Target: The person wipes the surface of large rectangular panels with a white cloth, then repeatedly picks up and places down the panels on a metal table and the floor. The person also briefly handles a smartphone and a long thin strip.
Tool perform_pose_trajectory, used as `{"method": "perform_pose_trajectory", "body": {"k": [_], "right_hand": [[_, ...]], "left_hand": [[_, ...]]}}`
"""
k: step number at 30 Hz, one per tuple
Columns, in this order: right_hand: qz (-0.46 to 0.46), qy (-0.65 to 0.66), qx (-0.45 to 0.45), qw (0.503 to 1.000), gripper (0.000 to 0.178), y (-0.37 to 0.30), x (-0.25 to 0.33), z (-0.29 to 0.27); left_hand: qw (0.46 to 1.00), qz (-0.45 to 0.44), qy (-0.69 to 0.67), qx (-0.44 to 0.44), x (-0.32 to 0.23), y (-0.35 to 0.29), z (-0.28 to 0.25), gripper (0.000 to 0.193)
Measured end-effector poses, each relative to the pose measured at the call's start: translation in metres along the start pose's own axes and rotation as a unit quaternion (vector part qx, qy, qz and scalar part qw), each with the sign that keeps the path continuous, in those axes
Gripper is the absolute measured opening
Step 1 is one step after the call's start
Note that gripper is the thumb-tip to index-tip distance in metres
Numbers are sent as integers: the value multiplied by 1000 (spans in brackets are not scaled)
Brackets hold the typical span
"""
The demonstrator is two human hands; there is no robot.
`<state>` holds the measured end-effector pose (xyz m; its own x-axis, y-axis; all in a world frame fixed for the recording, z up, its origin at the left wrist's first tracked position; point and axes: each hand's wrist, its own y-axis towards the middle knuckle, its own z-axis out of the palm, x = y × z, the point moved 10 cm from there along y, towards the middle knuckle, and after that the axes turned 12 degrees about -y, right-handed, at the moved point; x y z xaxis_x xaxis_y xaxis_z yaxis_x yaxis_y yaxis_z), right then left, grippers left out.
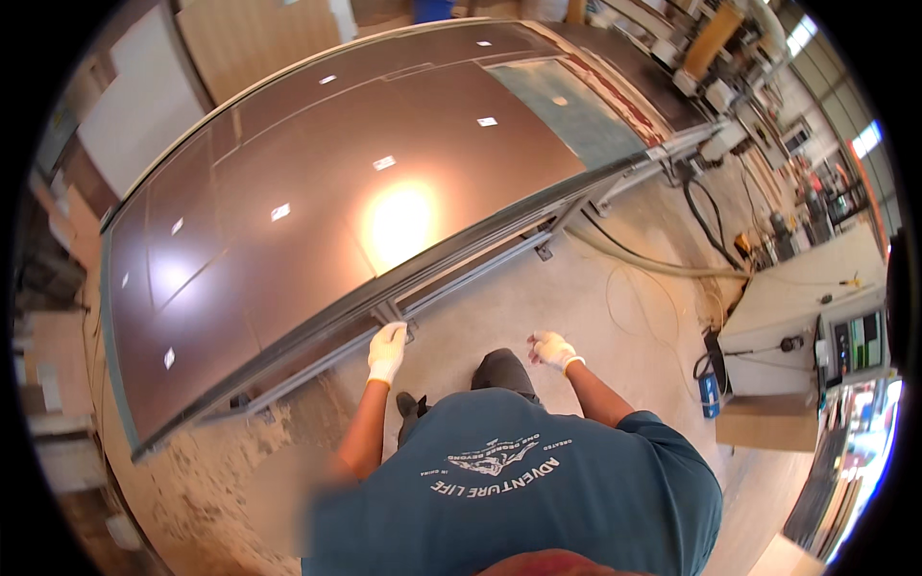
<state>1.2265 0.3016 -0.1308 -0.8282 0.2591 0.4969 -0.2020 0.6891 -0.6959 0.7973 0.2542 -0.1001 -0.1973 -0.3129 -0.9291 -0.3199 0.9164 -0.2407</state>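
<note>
A large glossy dark-brown panel (317, 192) lies flat on a long machine bed with a grey metal frame rail (480, 264) along its near edge. My left hand (387, 351), in a white glove, reaches forward with its fingers stretched out, the fingertips at a bracket on the rail (396, 317); it holds nothing. My right hand (552, 349), also in a white glove, hovers apart from the bed above the concrete floor, fingers loosely spread and holding nothing. My dark shoe (502, 370) shows between the hands, below my teal shirt.
Hoses and cables (663, 264) trail over the dusty concrete floor to the right. A white control cabinet with a screen (816, 326) stands at the right. Sawdust (206, 461) covers the floor at lower left. Board stacks (58, 346) sit at the left.
</note>
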Motion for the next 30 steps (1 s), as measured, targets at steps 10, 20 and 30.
{"method": "perform_pose_trajectory", "body": {"k": [10,20,30], "right_hand": [[-116,-152,-361,912,34,229,82,-374],[86,-267,-338,898,46,363,110,-493],[72,-177,-264,945,52,386,96,-543]], "left_hand": [[939,211,226,-153,-172,274,155,36],[922,133,320,-174,-207,313,186,29],[913,99,353,-177,-194,320,196,42]]}}
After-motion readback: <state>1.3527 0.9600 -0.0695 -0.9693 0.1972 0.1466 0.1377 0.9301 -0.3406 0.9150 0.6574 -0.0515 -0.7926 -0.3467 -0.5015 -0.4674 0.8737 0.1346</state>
